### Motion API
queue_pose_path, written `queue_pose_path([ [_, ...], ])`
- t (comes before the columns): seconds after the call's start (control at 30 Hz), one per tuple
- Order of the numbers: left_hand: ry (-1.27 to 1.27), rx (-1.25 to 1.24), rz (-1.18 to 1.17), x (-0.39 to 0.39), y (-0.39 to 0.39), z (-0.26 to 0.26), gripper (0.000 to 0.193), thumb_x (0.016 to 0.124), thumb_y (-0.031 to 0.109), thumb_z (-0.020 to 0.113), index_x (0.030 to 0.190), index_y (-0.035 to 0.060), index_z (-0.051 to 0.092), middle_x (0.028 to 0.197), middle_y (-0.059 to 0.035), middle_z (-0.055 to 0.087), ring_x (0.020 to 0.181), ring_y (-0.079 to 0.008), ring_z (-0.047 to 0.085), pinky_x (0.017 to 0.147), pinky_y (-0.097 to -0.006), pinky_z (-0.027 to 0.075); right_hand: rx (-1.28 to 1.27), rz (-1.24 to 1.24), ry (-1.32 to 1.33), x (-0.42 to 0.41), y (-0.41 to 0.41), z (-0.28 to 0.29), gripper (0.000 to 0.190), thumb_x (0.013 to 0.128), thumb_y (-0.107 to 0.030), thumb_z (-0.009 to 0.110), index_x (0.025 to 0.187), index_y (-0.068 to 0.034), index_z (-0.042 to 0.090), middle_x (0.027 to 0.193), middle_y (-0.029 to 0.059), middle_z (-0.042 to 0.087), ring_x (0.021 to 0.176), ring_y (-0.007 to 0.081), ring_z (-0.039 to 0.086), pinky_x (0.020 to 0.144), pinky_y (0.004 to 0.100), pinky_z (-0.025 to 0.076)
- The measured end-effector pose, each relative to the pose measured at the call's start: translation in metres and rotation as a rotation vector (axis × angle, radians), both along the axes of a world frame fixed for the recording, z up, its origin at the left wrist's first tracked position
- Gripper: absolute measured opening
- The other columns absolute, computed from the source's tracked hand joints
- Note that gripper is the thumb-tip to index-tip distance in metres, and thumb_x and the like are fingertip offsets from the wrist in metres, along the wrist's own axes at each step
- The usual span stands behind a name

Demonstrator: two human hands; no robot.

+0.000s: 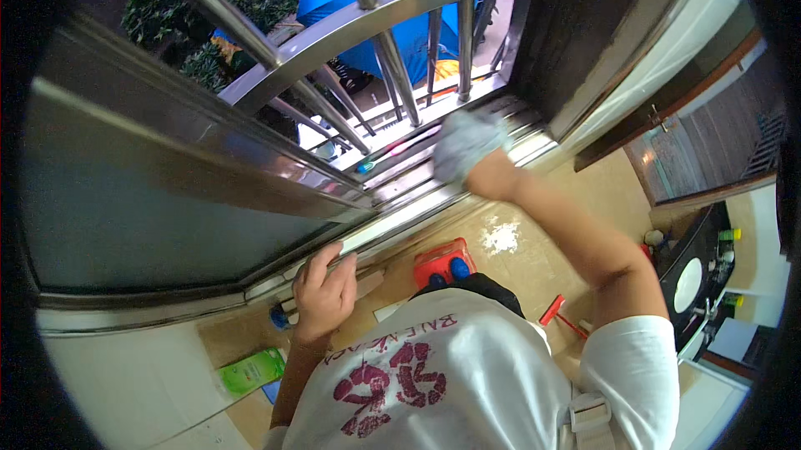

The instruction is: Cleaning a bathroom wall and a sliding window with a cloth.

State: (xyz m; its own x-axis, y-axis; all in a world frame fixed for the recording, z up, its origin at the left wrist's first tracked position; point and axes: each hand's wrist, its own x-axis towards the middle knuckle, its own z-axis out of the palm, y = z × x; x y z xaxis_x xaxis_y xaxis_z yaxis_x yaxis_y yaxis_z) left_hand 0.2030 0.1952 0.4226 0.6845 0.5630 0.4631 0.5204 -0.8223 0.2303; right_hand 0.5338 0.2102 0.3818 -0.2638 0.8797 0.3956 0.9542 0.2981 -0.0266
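A crumpled grey-blue cloth (469,143) is bunched in my right hand (497,175), pressed over the tracks of the sliding window sill (407,184). Motion blurs both the hand and the cloth. My left hand (325,293) is empty, its fingers apart, with the fingertips at the inner edge of the sill. Just behind the tracks, near the foot of the bars, lies a slim pink and teal object (394,151), too blurred to name. A dark-framed window pane (156,218) fills the left side.
Stainless steel bars (391,62) stand beyond the sill, with a blue umbrella (400,43) outside. My feet in blue footwear are on a red stool (432,259). A red squeegee (552,310), a green package (253,372) and a black washbasin counter (688,246) are around me.
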Motion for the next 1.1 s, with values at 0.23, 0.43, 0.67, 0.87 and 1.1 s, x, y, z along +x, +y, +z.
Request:
queue_pose_path([
  [0.23,0.001,-0.022,0.061,-0.02,-0.005,-0.008,0.019,0.076,0.004,0.067,0.095,0.0061,0.067,0.106,-0.0112,0.06,0.086,-0.0284,0.061,0.074,-0.0379,0.05,0.04,-0.064,0.054,0.089,-0.021,-0.021,0.018,0.068,-0.011,0.06,0.085,-0.012,0.065,0.093,0.0079,0.061,0.096,0.0299,0.054,0.085,0.0456,0.043],
  [0.43,0.017,-0.022,0.074,-0.031,-0.013,-0.015,0.019,0.076,0.003,0.067,0.094,0.0056,0.067,0.106,-0.0107,0.06,0.085,-0.0274,0.062,0.073,-0.0363,0.05,0.22,-0.157,0.231,0.04,-0.051,-0.067,0.034,0.074,-0.01,0.059,0.107,-0.013,0.06,0.112,0.011,0.056,0.109,0.0318,0.05,0.1,0.0519,0.033],
  [0.67,0.09,-0.034,-0.001,-0.005,-0.008,-0.008,0.019,0.076,0.004,0.067,0.094,0.0062,0.067,0.105,-0.0098,0.06,0.085,-0.027,0.062,0.073,-0.0367,0.05,0.199,-0.037,0.531,-0.066,-0.057,-0.091,0.041,0.083,-0.019,0.058,0.123,-0.012,0.052,0.123,0.0128,0.051,0.117,0.0329,0.047,0.106,0.0478,0.034],
  [0.87,0.057,-0.056,-0.06,0.008,-0.006,-0.003,0.019,0.077,0.006,0.066,0.095,0.0075,0.067,0.104,-0.0099,0.061,0.087,-0.029,0.062,0.074,-0.0382,0.049,0.522,-0.208,0.319,0.065,-0.068,-0.034,0.031,0.058,-0.015,0.069,0.088,-0.022,0.068,0.101,0.0021,0.062,0.106,0.0293,0.052,0.092,0.0471,0.041],
  [1.1,0.086,-0.075,-0.014,-0.002,-0.019,-0.01,0.017,0.077,0.008,0.065,0.093,0.0081,0.068,0.105,-0.0095,0.061,0.088,-0.0303,0.061,0.075,-0.0392,0.048,0.523,-0.218,0.531,0.055,-0.067,-0.002,0.03,0.068,-0.006,0.068,0.096,-0.014,0.068,0.107,0.0102,0.063,0.109,0.0345,0.054,0.1,0.0488,0.038],
])
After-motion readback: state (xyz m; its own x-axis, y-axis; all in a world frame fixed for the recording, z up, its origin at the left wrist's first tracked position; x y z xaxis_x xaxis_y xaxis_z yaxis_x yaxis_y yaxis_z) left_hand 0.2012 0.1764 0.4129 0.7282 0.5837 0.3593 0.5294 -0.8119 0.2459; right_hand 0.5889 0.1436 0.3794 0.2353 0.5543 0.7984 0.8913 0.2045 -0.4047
